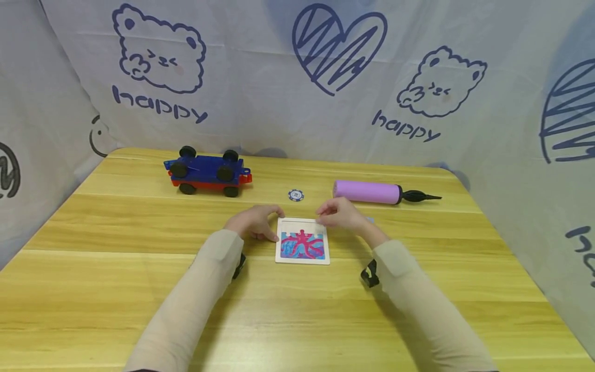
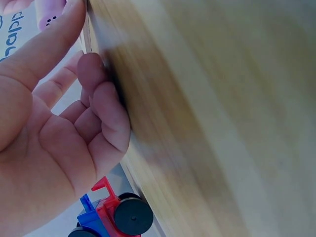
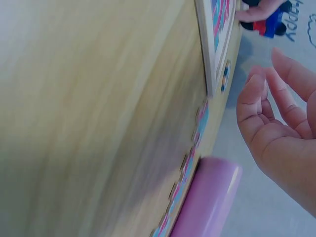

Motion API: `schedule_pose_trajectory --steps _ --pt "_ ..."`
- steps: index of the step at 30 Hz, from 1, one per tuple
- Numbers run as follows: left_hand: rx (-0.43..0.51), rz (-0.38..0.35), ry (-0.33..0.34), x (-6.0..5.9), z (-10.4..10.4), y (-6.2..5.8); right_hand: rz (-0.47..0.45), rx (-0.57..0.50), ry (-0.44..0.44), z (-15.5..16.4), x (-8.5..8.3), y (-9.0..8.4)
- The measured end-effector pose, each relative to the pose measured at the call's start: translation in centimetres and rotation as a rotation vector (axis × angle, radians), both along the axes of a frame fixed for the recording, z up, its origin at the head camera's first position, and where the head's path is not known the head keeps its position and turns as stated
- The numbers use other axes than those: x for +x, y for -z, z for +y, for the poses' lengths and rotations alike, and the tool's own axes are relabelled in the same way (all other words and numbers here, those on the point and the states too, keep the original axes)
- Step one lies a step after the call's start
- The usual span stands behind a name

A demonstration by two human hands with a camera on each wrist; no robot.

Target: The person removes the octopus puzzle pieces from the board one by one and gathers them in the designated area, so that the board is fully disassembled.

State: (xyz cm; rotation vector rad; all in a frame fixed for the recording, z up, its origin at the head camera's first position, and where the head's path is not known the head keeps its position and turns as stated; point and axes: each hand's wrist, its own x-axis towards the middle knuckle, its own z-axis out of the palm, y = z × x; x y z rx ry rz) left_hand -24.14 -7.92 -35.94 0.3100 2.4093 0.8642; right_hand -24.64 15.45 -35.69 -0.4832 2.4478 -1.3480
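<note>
A small jigsaw puzzle [image 1: 302, 248] lies in a white tray frame [image 1: 302, 262] at the middle of the table. Its lower part shows a pink octopus on blue; the strip along the top is bare. My left hand [image 1: 253, 221] is at the tray's left side, thumb tip at the edge and index finger reaching to the upper left corner. Over the upper right corner hovers my right hand [image 1: 343, 214], fingers loosely bent, nothing visible between them. Several loose puzzle pieces [image 3: 186, 167] lie beyond the tray in the right wrist view, mostly hidden by my right hand in the head view.
Behind the tray lies a blue and white poker chip [image 1: 296, 195]. A purple hand pump [image 1: 367, 191] with a black nozzle is at the back right. Two toy wagons, a blue one [image 1: 206, 166] wheels-up on a red one [image 1: 204, 184], stand at the back left. A printed cloth hangs behind.
</note>
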Motion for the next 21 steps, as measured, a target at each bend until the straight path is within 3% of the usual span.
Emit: schedule_pose_trajectory --steps 21 --pt "-0.008 -0.015 0.001 0.0 0.0 -0.2 -0.126 0.113 -0.162 -4.1 1.1 0.5"
